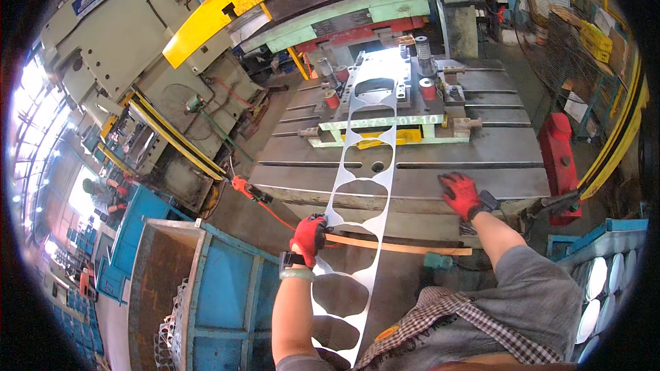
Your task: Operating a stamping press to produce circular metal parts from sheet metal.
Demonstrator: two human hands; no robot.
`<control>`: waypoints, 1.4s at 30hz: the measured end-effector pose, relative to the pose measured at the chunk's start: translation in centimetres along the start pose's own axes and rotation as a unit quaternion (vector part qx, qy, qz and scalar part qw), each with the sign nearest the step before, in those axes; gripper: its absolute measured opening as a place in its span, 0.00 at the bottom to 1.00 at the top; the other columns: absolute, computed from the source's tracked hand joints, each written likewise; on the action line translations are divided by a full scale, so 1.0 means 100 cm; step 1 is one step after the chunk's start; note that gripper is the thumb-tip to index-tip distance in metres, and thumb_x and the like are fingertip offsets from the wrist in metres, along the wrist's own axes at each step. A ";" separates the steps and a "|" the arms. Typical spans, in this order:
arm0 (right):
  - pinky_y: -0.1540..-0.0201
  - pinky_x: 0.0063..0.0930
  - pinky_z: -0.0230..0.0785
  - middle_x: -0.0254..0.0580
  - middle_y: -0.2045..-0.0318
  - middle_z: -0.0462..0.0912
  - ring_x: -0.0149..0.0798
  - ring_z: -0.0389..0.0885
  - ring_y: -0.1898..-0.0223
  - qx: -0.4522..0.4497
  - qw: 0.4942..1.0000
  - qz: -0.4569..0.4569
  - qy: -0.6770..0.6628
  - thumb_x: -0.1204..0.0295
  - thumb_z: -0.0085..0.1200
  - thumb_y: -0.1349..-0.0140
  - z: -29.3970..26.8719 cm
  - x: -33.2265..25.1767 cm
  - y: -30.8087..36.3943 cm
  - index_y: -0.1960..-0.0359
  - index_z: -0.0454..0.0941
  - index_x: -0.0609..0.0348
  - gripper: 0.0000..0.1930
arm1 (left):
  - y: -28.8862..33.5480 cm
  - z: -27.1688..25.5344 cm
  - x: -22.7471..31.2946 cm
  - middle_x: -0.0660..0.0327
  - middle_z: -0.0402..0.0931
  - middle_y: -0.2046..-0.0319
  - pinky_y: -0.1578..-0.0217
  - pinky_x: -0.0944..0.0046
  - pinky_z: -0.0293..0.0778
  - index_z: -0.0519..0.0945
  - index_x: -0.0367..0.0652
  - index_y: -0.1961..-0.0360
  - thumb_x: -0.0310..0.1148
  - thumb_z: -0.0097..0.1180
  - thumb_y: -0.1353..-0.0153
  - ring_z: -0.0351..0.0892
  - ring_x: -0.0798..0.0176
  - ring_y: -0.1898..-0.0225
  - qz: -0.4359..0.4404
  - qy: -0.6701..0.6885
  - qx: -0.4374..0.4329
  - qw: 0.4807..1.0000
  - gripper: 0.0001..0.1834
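My left hand point(311, 236), in a red and dark glove, is closed on the left edge of a long metal strip point(377, 238) punched with a row of large round holes. The strip runs from my body up over the press bed point(474, 156) into the die set point(385, 127). Gloved in red too, my right hand point(461, 194) lies on the front edge of the bed with its fingers spread, holding nothing. A thin wooden slat point(426, 248) crosses below the bed. Its left end comes close to my left hand; whether I touch it cannot be told.
A blue bin point(227, 282) with punched scrap inside stands at my left. Round metal discs point(597, 278) are stacked at my right. Beside the bed are a red metal stand point(560, 165) and a yellow bar point(612, 144). Another person point(103, 192) is far left.
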State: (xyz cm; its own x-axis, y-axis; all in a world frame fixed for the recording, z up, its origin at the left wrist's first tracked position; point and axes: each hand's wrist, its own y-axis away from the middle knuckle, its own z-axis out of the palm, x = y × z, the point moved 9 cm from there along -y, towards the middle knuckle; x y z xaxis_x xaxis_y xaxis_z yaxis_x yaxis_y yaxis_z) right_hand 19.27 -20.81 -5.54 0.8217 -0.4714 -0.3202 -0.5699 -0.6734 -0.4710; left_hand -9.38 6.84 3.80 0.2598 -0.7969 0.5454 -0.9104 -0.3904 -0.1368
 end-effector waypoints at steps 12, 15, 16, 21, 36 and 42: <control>0.46 0.45 0.58 0.44 0.52 0.71 0.50 0.66 0.49 0.013 1.000 -0.002 0.000 0.59 0.55 0.52 0.002 0.001 0.000 0.51 0.72 0.46 0.24 | -0.003 -0.008 0.002 0.56 0.71 0.78 0.77 0.61 0.65 0.75 0.41 0.73 0.30 0.49 0.47 0.70 0.58 0.77 -0.036 0.021 -0.047 0.998 0.05; 0.46 0.45 0.58 0.44 0.53 0.72 0.50 0.66 0.49 0.019 1.000 -0.006 -0.006 0.59 0.55 0.52 0.001 0.000 -0.001 0.51 0.73 0.46 0.24 | -0.003 -0.005 -0.007 0.59 0.71 0.80 0.81 0.64 0.64 0.75 0.40 0.72 0.31 0.49 0.45 0.69 0.63 0.82 -0.088 0.087 -0.054 0.991 0.06; 0.46 0.45 0.58 0.44 0.53 0.72 0.50 0.66 0.49 0.019 1.000 -0.006 -0.007 0.59 0.55 0.52 0.000 -0.001 -0.001 0.51 0.73 0.46 0.24 | -0.003 -0.005 -0.012 0.55 0.73 0.77 0.79 0.61 0.67 0.75 0.40 0.71 0.31 0.53 0.47 0.72 0.57 0.80 -0.109 0.099 -0.045 0.988 0.06; 0.46 0.44 0.58 0.43 0.53 0.72 0.50 0.66 0.50 0.025 1.000 -0.011 0.001 0.59 0.55 0.52 -0.004 -0.006 -0.001 0.49 0.71 0.45 0.25 | -0.003 -0.004 -0.023 0.55 0.73 0.77 0.79 0.61 0.68 0.75 0.40 0.71 0.31 0.53 0.47 0.73 0.58 0.80 -0.104 0.097 -0.045 0.989 0.06; 0.45 0.43 0.58 0.43 0.51 0.72 0.51 0.66 0.48 0.005 1.000 0.010 -0.010 0.60 0.55 0.51 -0.006 -0.006 0.002 0.49 0.71 0.45 0.24 | -0.002 -0.026 0.023 0.54 0.71 0.76 0.74 0.59 0.69 0.74 0.41 0.76 0.26 0.52 0.53 0.73 0.51 0.72 -0.008 -0.056 -0.046 0.997 0.01; 0.46 0.42 0.59 0.43 0.53 0.73 0.49 0.67 0.50 0.017 1.000 -0.011 -0.018 0.62 0.56 0.52 -0.010 -0.010 -0.003 0.51 0.72 0.46 0.23 | 0.000 -0.030 0.021 0.63 0.66 0.81 0.84 0.67 0.62 0.71 0.45 0.77 0.30 0.46 0.44 0.67 0.66 0.84 0.008 0.021 -0.024 0.999 0.06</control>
State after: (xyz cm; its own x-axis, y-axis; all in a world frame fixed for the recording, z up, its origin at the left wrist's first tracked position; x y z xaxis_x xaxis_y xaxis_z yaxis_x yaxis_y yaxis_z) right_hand 18.62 -20.66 -4.27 0.8342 -0.4352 -0.3388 -0.5515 -0.6633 -0.5058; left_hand -9.83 6.55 7.39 0.2317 -0.7825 0.5779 -0.9293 -0.3537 -0.1065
